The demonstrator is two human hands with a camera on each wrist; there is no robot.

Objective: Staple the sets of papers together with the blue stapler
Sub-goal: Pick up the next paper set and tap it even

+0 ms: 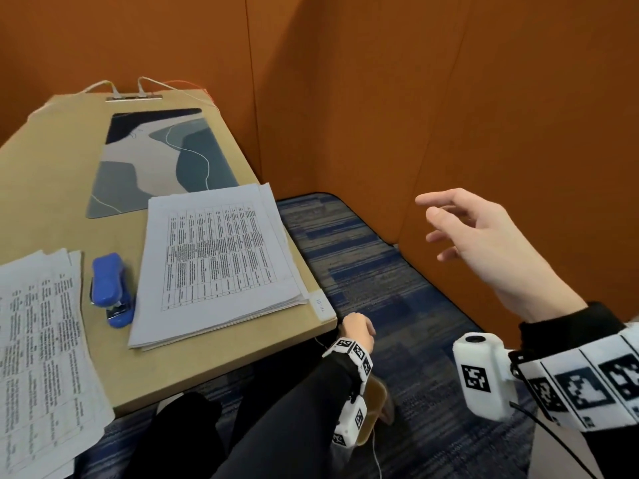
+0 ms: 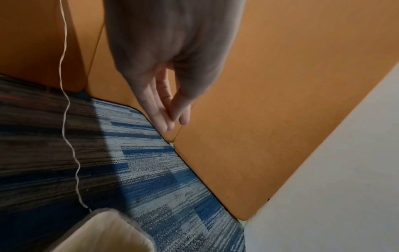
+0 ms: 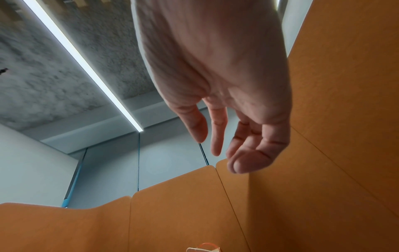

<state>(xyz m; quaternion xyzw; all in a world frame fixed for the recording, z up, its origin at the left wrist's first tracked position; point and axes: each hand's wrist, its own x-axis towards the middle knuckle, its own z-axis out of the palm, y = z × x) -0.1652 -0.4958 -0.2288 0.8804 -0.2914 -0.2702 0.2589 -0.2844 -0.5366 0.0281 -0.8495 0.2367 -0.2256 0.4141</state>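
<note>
- At the far left, a loose stack of printed papers (image 1: 38, 344) lies fanned and overhanging the near edge of the desk (image 1: 52, 174); its sheets are uneven, so I judge a staple driven now would catch only some of them unless the corner is squared first.
- Just beside it to the right, apart from both stacks, the blue stapler (image 1: 110, 288) lies on the bare desk top with its mouth toward the person — untouched by either hand.
- Right of the stapler sits a second, thicker pile of papers (image 1: 221, 261), its far corner lapping onto a patterned desk mat (image 1: 162, 160) and its near right corner close to the desk edge; a careless drag could push it off onto the carpet.
- Further right, the left hand (image 1: 358, 330) hangs below the desk's near corner, over the striped carpet (image 1: 363, 264). The left wrist view shows its fingers (image 2: 164, 109) straight, lying close together and holding nothing.
- At the far right, the right hand (image 1: 484, 236) is raised in the air before the orange partition (image 1: 484, 98), well apart from the desk, fingers loosely spread and slightly curled, empty.
- Both hands are off the work — so nothing is being stapled at this moment. The likely risks are a thick pile jamming the stapler or a one-handed press skidding it.
</note>
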